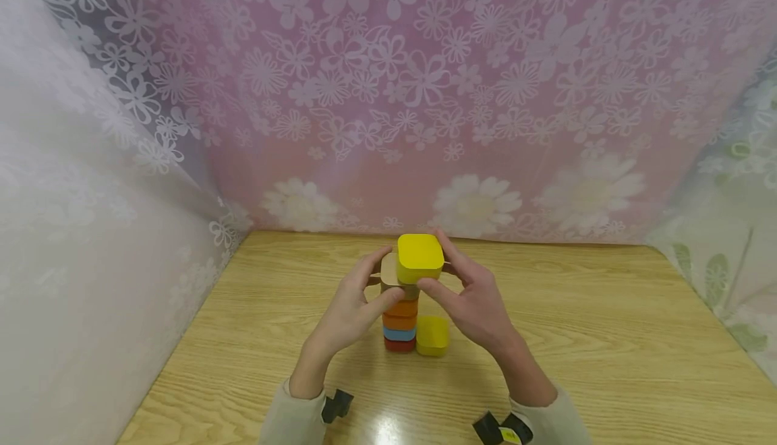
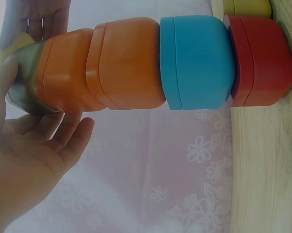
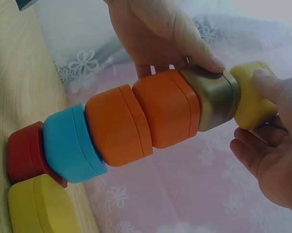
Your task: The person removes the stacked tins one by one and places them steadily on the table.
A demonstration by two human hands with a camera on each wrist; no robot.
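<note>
A tower of rounded square boxes stands on the table: a red box at the bottom, then a blue box, two orange boxes and a gold box on top. My left hand holds the gold box between thumb and fingers. My right hand grips a yellow box at the tower's top, set off to the right of the gold box in the head view. Whether the yellow box touches the gold one I cannot tell. The tower leans slightly in the right wrist view.
A second yellow box stands on the wooden table, close to the right of the red box. A floral curtain hangs behind the table's far edge, with pale cloth at the left side.
</note>
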